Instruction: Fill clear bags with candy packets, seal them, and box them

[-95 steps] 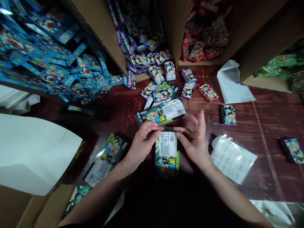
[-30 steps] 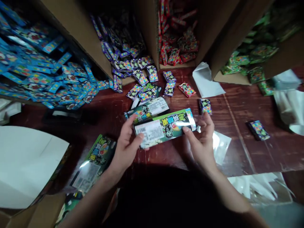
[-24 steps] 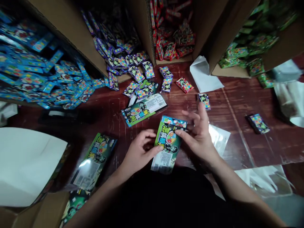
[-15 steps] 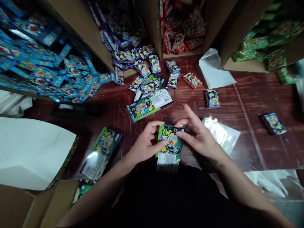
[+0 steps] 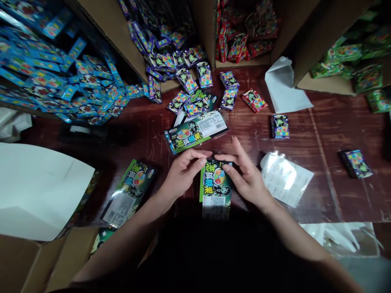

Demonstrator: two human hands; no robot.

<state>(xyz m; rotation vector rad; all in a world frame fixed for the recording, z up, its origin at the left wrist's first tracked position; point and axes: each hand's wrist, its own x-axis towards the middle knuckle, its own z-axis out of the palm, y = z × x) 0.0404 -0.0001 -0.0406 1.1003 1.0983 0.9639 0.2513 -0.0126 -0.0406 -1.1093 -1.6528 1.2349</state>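
Item: a flat rectangular packet (image 5: 215, 183), printed green and black, with a bright green strip along its left edge. Large characters, mostly yellow, white and blue, run down that side; next to them sit a multicoloured wheel and a black-and-white cartoon figure. A white label with fine print covers part of the near end, which dims into shadow by your dark clothing. Position: in front of your torso, long side pointing toward you, far edge between your hands; whether it touches the table (image 5: 332, 122) you cannot tell from this view.

Pose: your forearms come in from both sides and converge on the far edge. Your left hand (image 5: 183, 175) pinches the left corner, thumb toward the near side, fingers curled beyond. Your right hand (image 5: 246, 179) grips the right corner lightly, thumb on the print, one finger stretched along the edge toward the left hand, another raised clear. Fingertips of the two hands are near each other, apart by a narrow gap.
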